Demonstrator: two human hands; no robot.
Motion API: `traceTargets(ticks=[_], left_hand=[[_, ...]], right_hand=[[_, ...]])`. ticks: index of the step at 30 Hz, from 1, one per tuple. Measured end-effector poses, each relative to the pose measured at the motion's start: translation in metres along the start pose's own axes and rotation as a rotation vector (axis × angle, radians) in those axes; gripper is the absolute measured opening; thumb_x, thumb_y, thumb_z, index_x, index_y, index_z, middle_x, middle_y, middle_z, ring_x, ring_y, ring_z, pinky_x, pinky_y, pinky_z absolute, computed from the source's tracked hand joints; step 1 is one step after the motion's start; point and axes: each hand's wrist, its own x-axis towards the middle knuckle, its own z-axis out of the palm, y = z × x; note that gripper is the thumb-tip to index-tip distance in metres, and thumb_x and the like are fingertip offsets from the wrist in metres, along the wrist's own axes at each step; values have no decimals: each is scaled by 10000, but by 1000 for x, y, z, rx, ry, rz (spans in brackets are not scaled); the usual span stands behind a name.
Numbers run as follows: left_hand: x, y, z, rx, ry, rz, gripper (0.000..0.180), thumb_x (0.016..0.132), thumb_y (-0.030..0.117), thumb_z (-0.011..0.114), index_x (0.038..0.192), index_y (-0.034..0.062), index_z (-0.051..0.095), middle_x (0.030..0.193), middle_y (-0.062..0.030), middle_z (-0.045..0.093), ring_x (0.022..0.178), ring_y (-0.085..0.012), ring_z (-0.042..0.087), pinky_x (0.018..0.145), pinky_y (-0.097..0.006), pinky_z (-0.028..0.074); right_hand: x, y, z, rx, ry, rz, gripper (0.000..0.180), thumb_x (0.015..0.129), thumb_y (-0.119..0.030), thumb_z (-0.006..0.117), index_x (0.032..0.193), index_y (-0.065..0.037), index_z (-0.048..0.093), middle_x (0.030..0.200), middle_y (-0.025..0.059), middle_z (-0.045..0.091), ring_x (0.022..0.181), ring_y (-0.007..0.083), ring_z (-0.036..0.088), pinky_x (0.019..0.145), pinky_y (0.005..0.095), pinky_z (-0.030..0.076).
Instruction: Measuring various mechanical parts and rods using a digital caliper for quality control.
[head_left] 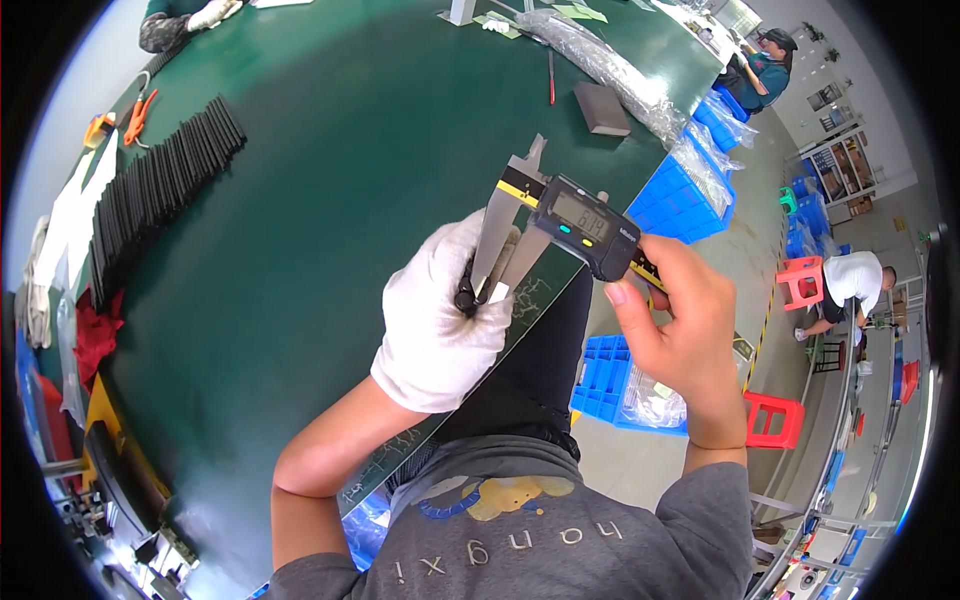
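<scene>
My left hand (435, 315), in a white knit glove, is closed around a thin black rod (465, 300), whose end shows by the thumb. A digital caliper (590, 225) with a dark display body is in my bare right hand (690, 315), thumb below its body and fingers around the beam. The caliper's long silver jaws point down toward the rod's end at the glove; whether they touch it I cannot tell. On the green tabletop (340, 160) at left lies a neat row of many black rods (165, 190).
Orange-handled pliers (140, 118) and a red cloth (97, 335) lie at left. A dark box (602, 108), a red pen (551, 78) and plastic-wrapped stock (600, 60) lie farther back. Blue crates (683, 190) stand beyond the right edge. A co-worker's gloved hand (212, 13) is far left.
</scene>
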Motion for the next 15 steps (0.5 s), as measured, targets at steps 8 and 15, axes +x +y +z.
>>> traceTargets(ticks=[8, 15], left_hand=[[0, 0, 2, 82, 5, 24, 198, 822, 22, 629, 1013, 1, 581, 832, -50, 631, 716, -94, 573, 661, -226, 461], [-3, -3, 1, 62, -10, -7, 246, 828, 14, 625, 1070, 6, 581, 845, -49, 649, 738, -83, 586, 675, -218, 466]], right_hand=[[-1, -3, -2, -106, 12, 32, 312, 693, -250, 755, 822, -26, 580, 650, 69, 585, 512, 225, 562, 439, 298, 407], [-2, 1, 1, -70, 45, 12, 318, 688, -254, 745, 846, -32, 581, 667, 68, 596, 507, 237, 571, 440, 299, 415]])
